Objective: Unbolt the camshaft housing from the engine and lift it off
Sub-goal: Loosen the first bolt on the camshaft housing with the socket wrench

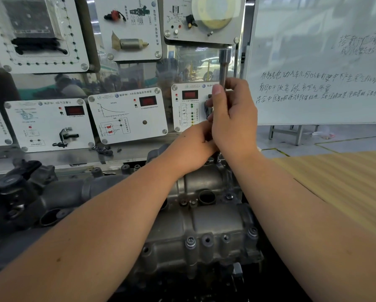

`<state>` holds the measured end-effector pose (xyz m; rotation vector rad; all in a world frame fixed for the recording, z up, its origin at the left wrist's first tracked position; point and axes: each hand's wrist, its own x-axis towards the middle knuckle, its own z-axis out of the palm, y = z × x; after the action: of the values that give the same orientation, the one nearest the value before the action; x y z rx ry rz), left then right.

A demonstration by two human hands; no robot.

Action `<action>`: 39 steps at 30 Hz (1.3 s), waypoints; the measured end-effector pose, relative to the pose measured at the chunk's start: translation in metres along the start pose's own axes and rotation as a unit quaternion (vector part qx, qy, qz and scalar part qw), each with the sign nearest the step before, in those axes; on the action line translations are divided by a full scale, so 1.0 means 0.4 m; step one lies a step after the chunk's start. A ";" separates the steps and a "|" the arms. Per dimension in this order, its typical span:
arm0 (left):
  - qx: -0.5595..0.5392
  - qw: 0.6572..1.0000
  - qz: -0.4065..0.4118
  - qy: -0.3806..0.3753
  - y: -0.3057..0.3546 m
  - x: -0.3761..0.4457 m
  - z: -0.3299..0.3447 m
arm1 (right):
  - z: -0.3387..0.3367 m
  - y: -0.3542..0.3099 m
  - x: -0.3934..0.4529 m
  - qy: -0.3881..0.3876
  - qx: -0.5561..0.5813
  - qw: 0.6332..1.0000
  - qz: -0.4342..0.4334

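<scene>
The grey cast camshaft housing [213,216] lies on the engine at the bottom centre, with bolts [190,241] along its near edge. A long chrome socket extension [223,62] stands upright over the housing's far end. My right hand [232,118] grips its shaft, thumb pointing up. My left hand [195,144] holds the same tool lower down, its fingers curled round the shaft just above the housing. The tool's lower tip [216,158] meets the housing; the bolt there is hidden by my hands.
A trainer board with sensor panels [128,114] stands close behind the engine. A whiteboard [320,68] is at the right rear. A wooden table top [339,177] lies to the right. Dark intake parts [19,192] sit at the left.
</scene>
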<state>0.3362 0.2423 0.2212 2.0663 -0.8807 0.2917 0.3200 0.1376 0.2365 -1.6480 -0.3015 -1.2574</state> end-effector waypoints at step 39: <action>-0.008 1.000 0.012 -0.006 -0.001 -0.002 0.005 | -0.001 -0.010 0.000 0.003 -0.010 1.000 -0.003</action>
<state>0.3358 0.2415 0.2193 2.0459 -0.9124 0.2856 0.3168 0.1392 0.2387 -1.6604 -0.2917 -1.2744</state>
